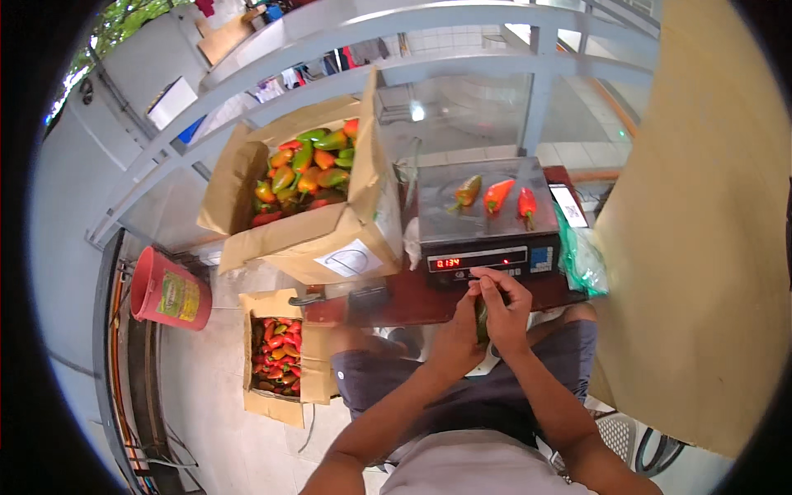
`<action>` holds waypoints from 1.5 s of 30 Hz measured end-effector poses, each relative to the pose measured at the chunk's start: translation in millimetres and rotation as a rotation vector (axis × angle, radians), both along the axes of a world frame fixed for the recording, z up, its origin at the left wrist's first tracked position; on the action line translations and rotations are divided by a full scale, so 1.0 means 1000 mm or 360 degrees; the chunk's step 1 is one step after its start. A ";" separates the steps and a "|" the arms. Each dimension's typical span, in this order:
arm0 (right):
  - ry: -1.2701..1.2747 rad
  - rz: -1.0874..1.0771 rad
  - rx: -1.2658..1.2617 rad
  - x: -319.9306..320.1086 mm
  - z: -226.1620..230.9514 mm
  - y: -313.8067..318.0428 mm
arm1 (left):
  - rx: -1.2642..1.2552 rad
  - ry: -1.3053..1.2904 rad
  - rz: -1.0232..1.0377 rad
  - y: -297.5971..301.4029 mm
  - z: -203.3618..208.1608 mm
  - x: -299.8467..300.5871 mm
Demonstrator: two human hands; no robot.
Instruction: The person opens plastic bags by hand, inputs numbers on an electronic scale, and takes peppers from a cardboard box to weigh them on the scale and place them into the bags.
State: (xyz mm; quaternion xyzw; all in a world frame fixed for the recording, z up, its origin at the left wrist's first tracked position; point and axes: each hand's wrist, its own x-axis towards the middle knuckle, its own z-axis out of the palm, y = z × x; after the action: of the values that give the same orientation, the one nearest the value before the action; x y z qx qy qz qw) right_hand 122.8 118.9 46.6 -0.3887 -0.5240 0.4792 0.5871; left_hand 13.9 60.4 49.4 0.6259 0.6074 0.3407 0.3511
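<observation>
Just in front of the digital scale [431, 223], my two hands are together over my lap. Between them a green pepper [482, 320] shows in part. My left hand [455, 342] is closed round its lower side. My right hand [508, 315] is closed on it too, fingers bent at its upper end; the palms hide most of the pepper. Three peppers lie apart on the metal pan: a greenish-brown one [468, 191], an orange-red one [497, 196] and a red one [527, 206]. Below the pan, the scale's red display is lit.
Left of the scale stands a large open carton [355, 239] of green and orange peppers. A smaller carton [315, 363] of red peppers sits on the floor near a pink bucket [148, 285]. A phone [568, 205] and plastic bag [584, 262] lie right of the scale on the dark red table [355, 312].
</observation>
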 end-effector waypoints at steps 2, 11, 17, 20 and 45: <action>0.0408 0.0190 -0.0383 0.013 -0.019 0.001 | -0.0280 0.0188 -0.0138 0.000 -0.019 0.000; -0.0503 0.0636 0.0541 0.065 -0.030 -0.003 | -0.0684 -0.0954 -0.0298 -0.005 -0.038 0.002; -0.0379 0.0205 0.0020 0.073 -0.044 0.004 | 0.0050 -0.0304 -0.0232 0.023 -0.034 0.003; -0.0428 0.0090 0.0052 0.074 -0.038 0.008 | 0.0358 0.0016 -0.0266 0.045 -0.049 -0.012; -0.1029 -0.0594 -0.0107 0.184 -0.120 0.008 | 0.0844 0.0135 0.0620 0.132 -0.107 -0.072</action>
State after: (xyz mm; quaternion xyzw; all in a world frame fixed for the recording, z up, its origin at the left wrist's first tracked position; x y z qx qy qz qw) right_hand 306.3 127.0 -73.0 -0.6278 -0.5865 0.2335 0.4555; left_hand -57.7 192.1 -58.0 0.5811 0.6199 0.5215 0.0786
